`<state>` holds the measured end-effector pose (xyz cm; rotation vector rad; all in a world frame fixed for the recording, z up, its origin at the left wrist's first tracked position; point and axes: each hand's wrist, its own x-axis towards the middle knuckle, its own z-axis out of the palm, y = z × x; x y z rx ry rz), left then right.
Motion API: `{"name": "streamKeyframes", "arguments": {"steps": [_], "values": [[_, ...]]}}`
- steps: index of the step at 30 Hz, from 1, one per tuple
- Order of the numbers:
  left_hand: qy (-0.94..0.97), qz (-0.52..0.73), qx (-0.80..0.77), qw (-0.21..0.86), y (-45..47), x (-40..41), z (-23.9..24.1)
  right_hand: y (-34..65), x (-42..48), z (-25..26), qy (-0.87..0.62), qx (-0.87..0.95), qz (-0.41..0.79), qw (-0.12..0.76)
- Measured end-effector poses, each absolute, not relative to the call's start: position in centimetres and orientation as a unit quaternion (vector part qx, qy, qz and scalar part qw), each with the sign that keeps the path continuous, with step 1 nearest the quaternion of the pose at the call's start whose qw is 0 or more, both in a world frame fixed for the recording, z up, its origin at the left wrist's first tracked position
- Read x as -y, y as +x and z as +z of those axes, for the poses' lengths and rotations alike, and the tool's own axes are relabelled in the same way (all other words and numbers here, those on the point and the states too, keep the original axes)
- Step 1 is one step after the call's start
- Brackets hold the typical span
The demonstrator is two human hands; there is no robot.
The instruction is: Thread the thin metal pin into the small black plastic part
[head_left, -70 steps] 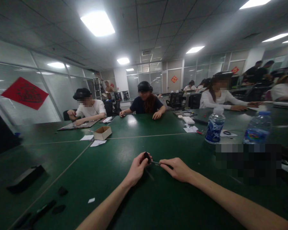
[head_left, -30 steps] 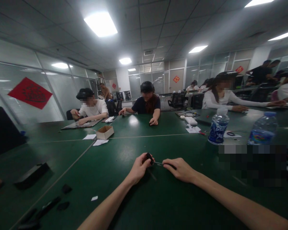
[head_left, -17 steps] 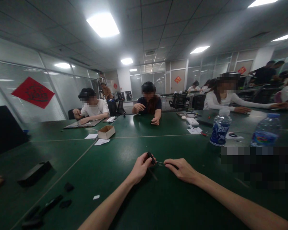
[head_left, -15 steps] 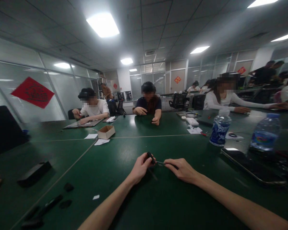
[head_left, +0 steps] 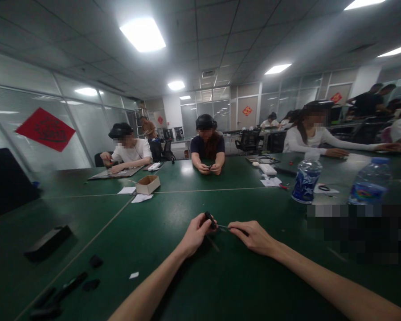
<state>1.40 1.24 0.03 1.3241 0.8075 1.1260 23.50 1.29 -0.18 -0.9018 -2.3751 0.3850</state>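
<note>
Above the green table, my left hand [head_left: 197, 232] is closed around a small black part [head_left: 210, 219], whose exact kind I cannot make out. My right hand [head_left: 252, 235] pinches a screwdriver [head_left: 223, 227]; its thin metal shaft points left and reaches the black part. The fingers cover most of its handle. Whether the tip touches the part or sits inside it cannot be seen.
Black pieces [head_left: 68, 285] and a black box [head_left: 49, 242] lie left on the table [head_left: 173, 218], with a white scrap [head_left: 134, 275] nearer. An open carton [head_left: 148, 184] stands beyond. Bottles [head_left: 306, 180] stand right, behind a blurred-out patch. Co-workers sit around.
My hands, the black part and the screwdriver hold almost the same position. Across the table, a co-worker has brought both hands together in front of the body.
</note>
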Motion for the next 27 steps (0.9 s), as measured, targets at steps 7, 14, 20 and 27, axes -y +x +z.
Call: {"name": "streamKeyframes", "arguments": {"steps": [7, 14, 20, 27], "values": [[0.567, 0.474, -0.341, 0.581, 1.3, -1.4, -0.2, 23.5, -1.2, 0.0, -0.351, 0.882, 0.146, 0.277], [0.566, 0.474, -0.329, 0.588, 1.2, -1.6, -0.3, 23.4, -1.2, -0.3, -0.347, 0.881, 0.141, 0.289], [0.601, 0.429, -0.327, 0.59, 1.5, -1.2, 0.0, 23.9, -2.2, -0.8, -0.444, 0.77, 0.186, 0.419], [0.549, 0.467, -0.333, 0.608, 1.4, -1.1, -0.1, 23.5, -1.7, 0.0, -0.405, 0.821, 0.184, 0.358]]}}
